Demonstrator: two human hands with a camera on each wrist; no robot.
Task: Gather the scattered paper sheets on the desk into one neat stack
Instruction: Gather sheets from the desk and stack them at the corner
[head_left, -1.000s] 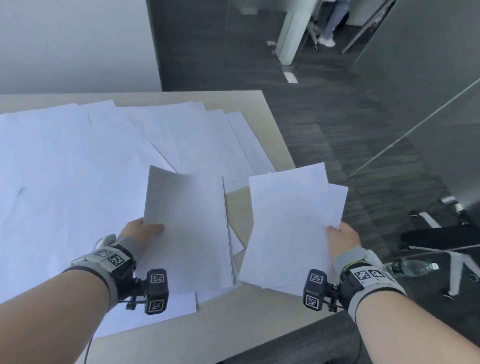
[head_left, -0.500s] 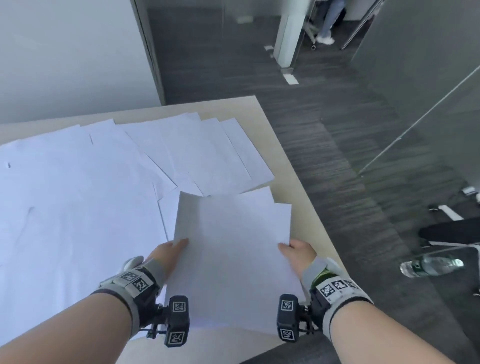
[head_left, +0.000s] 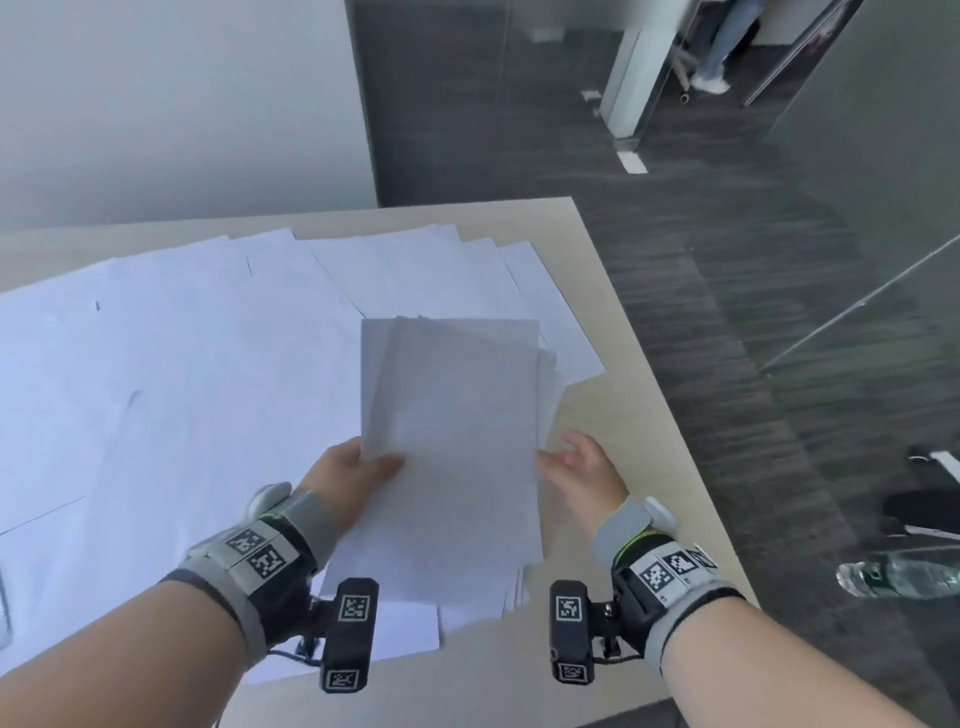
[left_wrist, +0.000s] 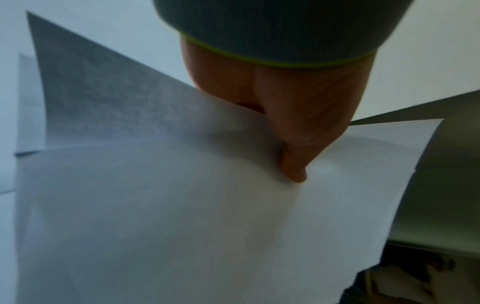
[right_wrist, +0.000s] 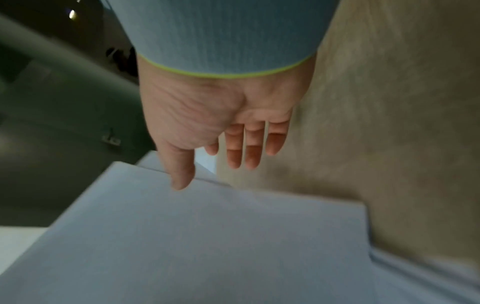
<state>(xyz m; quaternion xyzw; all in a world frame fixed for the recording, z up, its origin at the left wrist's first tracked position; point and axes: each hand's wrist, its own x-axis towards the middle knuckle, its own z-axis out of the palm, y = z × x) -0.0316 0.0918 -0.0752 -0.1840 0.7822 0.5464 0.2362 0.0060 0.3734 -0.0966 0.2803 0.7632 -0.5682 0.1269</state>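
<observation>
In the head view, the left hand (head_left: 349, 480) pinches a bundle of sheets (head_left: 451, 441) at its left edge, thumb on top, holding it lifted and roughly upright over the right part of the desk (head_left: 631, 415). The right hand (head_left: 582, 467) sits just beside the bundle's right edge with fingers loosely spread, gripping nothing. More scattered sheets (head_left: 182, 374) cover the desk to the left and behind, overlapping; bare desk shows along the right edge and near corner, where dark floor (head_left: 753, 312) drops away. A water bottle (head_left: 904, 574) lies on the floor to the right. In the left wrist view, the thumb (left_wrist: 296, 164) presses onto the top sheet (left_wrist: 182, 216), whose right edge curls upward. In the right wrist view, the open hand (right_wrist: 215, 127) hangs with straight fingers (right_wrist: 244, 148) above the bundle's corner (right_wrist: 182, 236), thumb near its edge, bare desk (right_wrist: 389, 123) beside it.
</observation>
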